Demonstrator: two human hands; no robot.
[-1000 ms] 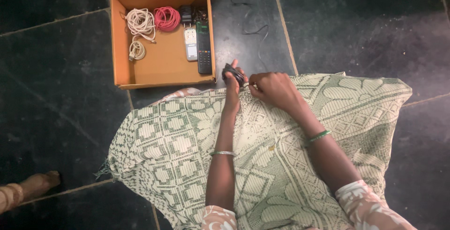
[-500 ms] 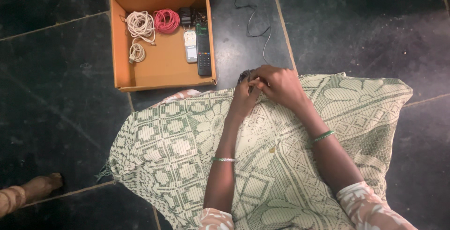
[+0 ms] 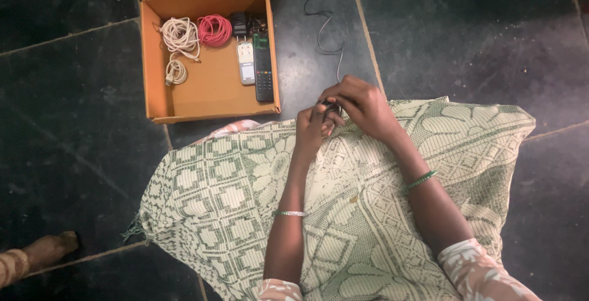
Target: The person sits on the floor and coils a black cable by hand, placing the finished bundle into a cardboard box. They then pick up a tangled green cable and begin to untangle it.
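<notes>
Black cable (image 3: 332, 109) sits pinched between my two hands, just above the edge of the green-and-cream patterned cloth (image 3: 368, 215) over my lap. My left hand (image 3: 313, 126) is clenched around what looks like a small bundle of its loops, and the fingers of my right hand (image 3: 362, 101) are closed on the same bundle from the other side, the two hands touching. From there a loose tail of the cable (image 3: 325, 31) trails away across the dark tiled floor (image 3: 478, 37) toward the top of the view, so I judge the coiling only partly done: some turns gathered, a fair length left lying free. To my left, near the hands, the open cardboard box (image 3: 208, 86) already holds a white coiled cord (image 3: 179, 34), a red coiled wire (image 3: 215, 29), a black adapter (image 3: 239, 25) and two remotes (image 3: 256, 61). My cable is not in it yet.
</notes>
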